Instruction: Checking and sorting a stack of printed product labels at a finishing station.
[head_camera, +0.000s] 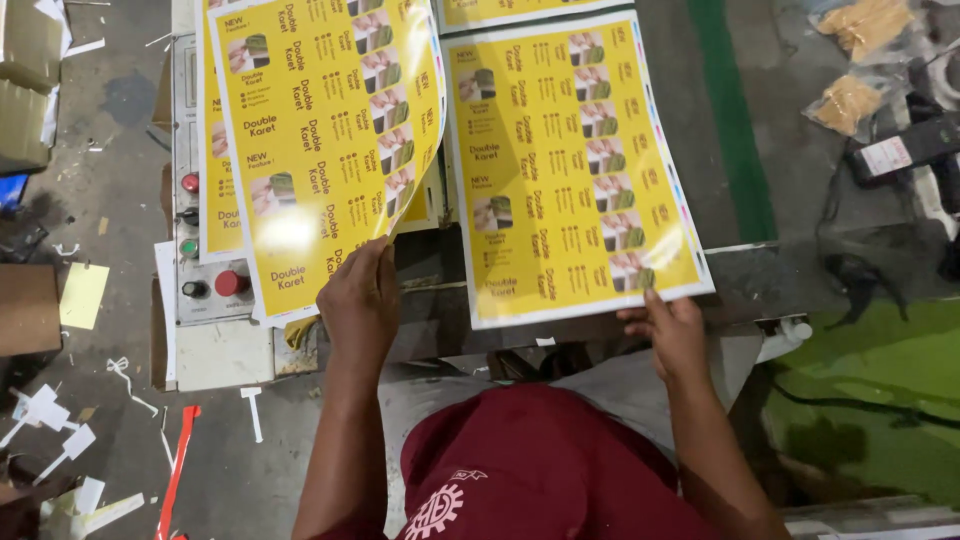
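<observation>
Obs., head view, looking down.

Machine desk (720, 270): grey metal surface, spans most of frame centre to right; green stripe (735, 120) runs along it on the right.

Flat sheet (570, 165): large yellow printed label sheet w/ white border, rows of small product pictures, lying flat on the desk, centre-right. More yellow sheets lie above it at the top edge.

Lifted sheet (320, 130): same kind of yellow sheet, left of centre, near edge raised and curling, glare spot on its lower part. It overlaps another yellow sheet beneath, approx. the same print.

Control panel (205, 230): grey box at the left of the desk, partly under the sheets; red button (231, 283) largest, smaller red, green and black knobs above and beside it.

Floor (100, 400): grey, left side, littered w/ white paper scraps, a yellow offcut (82, 295) and a red strip (178, 470).

Left hand (360, 300): at the bottom corner of the lifted sheet, fingers closed on its edge, pinching it up off the stack.

Right hand (672, 335): at the near right corner of the flat sheet, fingers spread and resting on the edge; pressing or gripping — cannot tell from this angle.

Maroon shirt (540, 460), bottom centre, between the forearms.

Plastic bags (850, 100) w/ tan contents, top right, well apart from both hands.
</observation>
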